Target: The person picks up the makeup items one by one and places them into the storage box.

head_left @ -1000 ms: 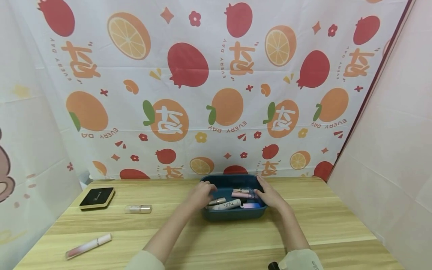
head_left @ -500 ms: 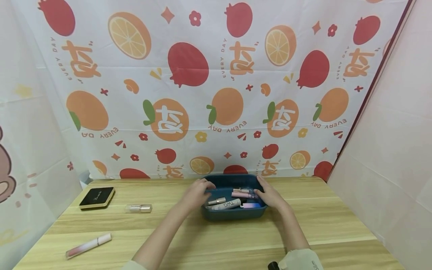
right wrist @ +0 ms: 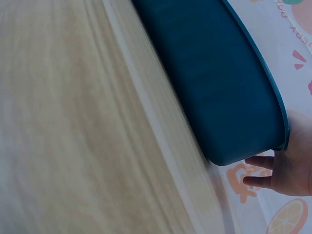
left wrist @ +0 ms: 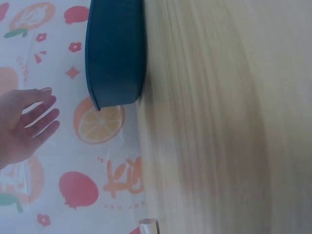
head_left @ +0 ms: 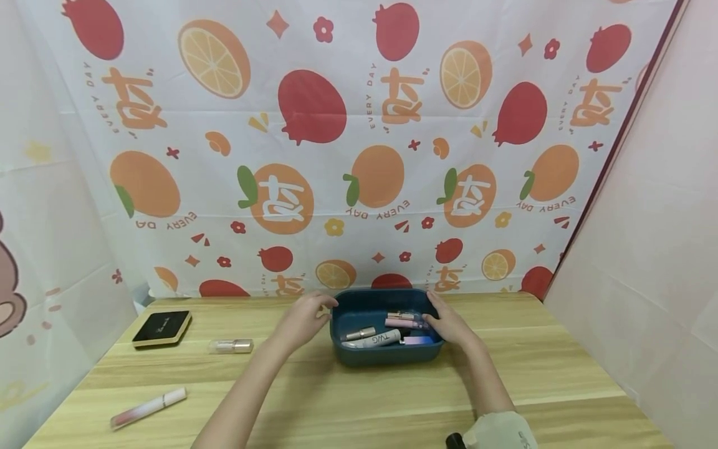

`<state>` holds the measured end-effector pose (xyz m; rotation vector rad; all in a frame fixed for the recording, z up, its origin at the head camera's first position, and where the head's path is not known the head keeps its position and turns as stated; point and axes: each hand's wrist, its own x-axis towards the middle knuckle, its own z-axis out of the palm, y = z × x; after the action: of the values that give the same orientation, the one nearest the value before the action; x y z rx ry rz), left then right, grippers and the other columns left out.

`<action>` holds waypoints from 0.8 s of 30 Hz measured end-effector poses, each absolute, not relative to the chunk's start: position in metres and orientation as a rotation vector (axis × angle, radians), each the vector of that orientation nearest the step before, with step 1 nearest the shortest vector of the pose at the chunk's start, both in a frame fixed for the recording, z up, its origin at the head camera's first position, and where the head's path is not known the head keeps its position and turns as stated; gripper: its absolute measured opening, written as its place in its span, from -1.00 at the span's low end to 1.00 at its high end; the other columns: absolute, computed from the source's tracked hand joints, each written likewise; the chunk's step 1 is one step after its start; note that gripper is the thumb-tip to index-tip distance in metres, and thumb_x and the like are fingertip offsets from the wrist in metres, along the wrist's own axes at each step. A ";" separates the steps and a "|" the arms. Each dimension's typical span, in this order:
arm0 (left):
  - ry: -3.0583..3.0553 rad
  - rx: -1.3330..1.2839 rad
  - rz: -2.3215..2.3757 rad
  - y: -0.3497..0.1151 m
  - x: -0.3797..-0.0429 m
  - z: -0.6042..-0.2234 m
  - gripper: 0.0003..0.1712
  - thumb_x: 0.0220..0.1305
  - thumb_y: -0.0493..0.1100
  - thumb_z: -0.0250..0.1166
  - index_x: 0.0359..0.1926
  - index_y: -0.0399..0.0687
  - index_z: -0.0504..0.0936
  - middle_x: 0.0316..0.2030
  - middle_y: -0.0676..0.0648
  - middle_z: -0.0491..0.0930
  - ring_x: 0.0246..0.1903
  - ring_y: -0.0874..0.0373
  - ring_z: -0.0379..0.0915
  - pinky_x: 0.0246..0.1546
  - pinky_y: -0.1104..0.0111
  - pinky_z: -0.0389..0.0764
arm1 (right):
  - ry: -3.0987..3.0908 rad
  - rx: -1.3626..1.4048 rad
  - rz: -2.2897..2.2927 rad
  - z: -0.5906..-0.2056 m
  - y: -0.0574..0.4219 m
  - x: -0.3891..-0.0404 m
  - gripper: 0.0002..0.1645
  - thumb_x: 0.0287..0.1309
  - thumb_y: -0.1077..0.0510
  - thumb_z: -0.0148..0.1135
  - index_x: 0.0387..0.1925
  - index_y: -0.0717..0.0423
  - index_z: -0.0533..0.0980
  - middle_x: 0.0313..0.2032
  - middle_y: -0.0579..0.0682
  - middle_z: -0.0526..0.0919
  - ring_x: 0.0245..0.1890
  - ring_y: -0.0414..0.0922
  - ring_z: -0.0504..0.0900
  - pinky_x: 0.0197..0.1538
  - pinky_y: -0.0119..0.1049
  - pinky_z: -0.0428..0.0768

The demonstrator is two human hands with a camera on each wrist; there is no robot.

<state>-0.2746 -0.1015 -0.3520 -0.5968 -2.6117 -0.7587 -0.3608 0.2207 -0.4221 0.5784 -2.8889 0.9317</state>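
Observation:
A dark blue plastic storage bin (head_left: 387,357) stands at the back of the table. Inside lie a white tube marked TWG (head_left: 381,339), a short metallic lipstick (head_left: 360,333), a pink tube (head_left: 399,323) and a blue-and-lilac tube (head_left: 419,340). My right hand (head_left: 451,325) grips the bin's right end, thumb over the rim and fingers along the outer wall. Just off the left end hovers my left hand (head_left: 301,321), fingers loosely bent with nothing in them; the left wrist view shows this hand (left wrist: 24,127) apart from the bin.
To the left lie a black compact with a gold edge (head_left: 161,328), a clear lip gloss with a metallic cap (head_left: 231,346) and a pink-and-white lip gloss tube (head_left: 148,409). A fruit-print curtain (head_left: 314,187) hangs directly behind the wooden table (head_left: 359,411).
My left hand has drawn out of the bin to the left, past its rim, leaving the metallic lipstick inside. The right hand has stayed on the bin's right end.

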 end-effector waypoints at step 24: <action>-2.742 -0.405 -0.759 -0.160 -0.265 -0.352 -0.73 0.05 -0.40 0.29 -0.15 -0.29 0.60 -0.19 -0.21 0.57 -0.22 -0.14 0.49 -0.25 0.09 0.52 | -2.900 0.572 0.925 -0.422 0.221 -0.368 -0.27 0.27 0.15 0.03 0.36 0.29 0.00 0.34 0.25 0.02 0.31 0.17 -0.01 0.25 0.10 0.01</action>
<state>-0.2648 -0.1604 -0.3522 -0.4054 -2.7418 -0.7591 -0.3676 0.2211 -0.4225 0.5721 -2.9003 0.9246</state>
